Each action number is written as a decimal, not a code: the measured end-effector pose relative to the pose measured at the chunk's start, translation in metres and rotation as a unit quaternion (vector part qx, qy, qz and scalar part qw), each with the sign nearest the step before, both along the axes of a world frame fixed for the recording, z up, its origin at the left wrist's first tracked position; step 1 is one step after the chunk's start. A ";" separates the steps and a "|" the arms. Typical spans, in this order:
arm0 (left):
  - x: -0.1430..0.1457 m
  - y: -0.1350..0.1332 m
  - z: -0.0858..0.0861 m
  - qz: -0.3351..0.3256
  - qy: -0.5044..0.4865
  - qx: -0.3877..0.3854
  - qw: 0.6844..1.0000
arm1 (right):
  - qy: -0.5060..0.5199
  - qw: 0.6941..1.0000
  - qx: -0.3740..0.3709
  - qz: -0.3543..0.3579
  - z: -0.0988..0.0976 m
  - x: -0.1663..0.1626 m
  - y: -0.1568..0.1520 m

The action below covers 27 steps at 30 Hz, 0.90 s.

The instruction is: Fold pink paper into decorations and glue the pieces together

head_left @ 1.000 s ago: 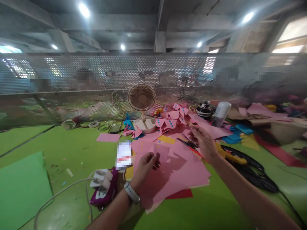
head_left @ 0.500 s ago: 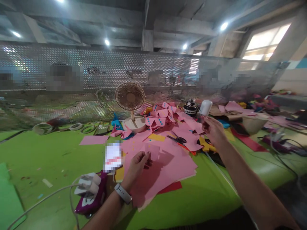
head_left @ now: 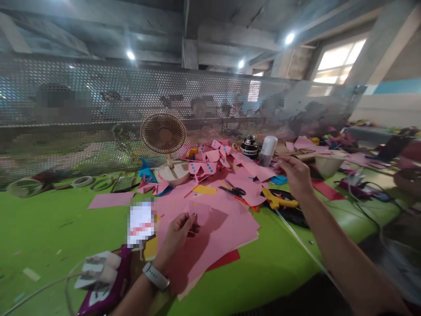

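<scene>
My left hand (head_left: 180, 226), with a watch on its wrist, is closed in a pinch on a small piece of pink paper (head_left: 201, 213). It hovers over a stack of large pink sheets (head_left: 226, 239). My right hand (head_left: 296, 173) is raised at the right, its fingertips pinched together close to a white-capped bottle (head_left: 269, 147). Whatever lies between those fingertips is too small or hidden to make out. Just below it, a yellow glue gun (head_left: 279, 200) rests on a black dish (head_left: 296, 215). Black-handled scissors (head_left: 237, 191) lie on the pink paper.
A small fan (head_left: 163, 134) stands behind folded pink paper pieces (head_left: 210, 160) with blue dots. Tape rolls (head_left: 82, 181) sit at the back left. A purple power strip (head_left: 108, 285) with plugs and cables is at front left. A perforated screen (head_left: 108, 105) closes off the back.
The view has turned slightly right, so things sit further left. My right hand has shifted a little away from the bottle's base; my left hand keeps its pinch on the pink paper.
</scene>
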<state>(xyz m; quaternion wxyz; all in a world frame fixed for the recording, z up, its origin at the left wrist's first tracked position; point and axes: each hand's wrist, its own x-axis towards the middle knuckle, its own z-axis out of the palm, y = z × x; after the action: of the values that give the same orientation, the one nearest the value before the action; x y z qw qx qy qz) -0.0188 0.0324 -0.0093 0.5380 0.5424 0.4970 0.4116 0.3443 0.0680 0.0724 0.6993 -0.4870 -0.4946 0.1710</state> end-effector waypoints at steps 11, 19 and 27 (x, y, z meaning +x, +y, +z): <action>0.001 -0.002 0.004 0.011 0.003 0.003 1.000 | -0.318 0.883 -0.250 0.237 -0.082 -0.041 -0.012; 0.000 0.001 -0.002 -0.004 -0.008 0.008 1.000 | -0.486 0.827 -0.264 0.097 -0.074 -0.038 -0.012; -0.001 0.000 -0.002 -0.009 -0.012 0.019 1.000 | -0.546 0.797 -0.241 0.091 -0.076 -0.055 -0.011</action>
<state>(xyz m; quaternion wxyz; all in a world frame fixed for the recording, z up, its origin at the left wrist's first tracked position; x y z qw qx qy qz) -0.0202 0.0325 -0.0117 0.5373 0.5518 0.4779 0.4223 0.2889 0.0566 -0.0034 0.1540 -0.6050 -0.7793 0.0534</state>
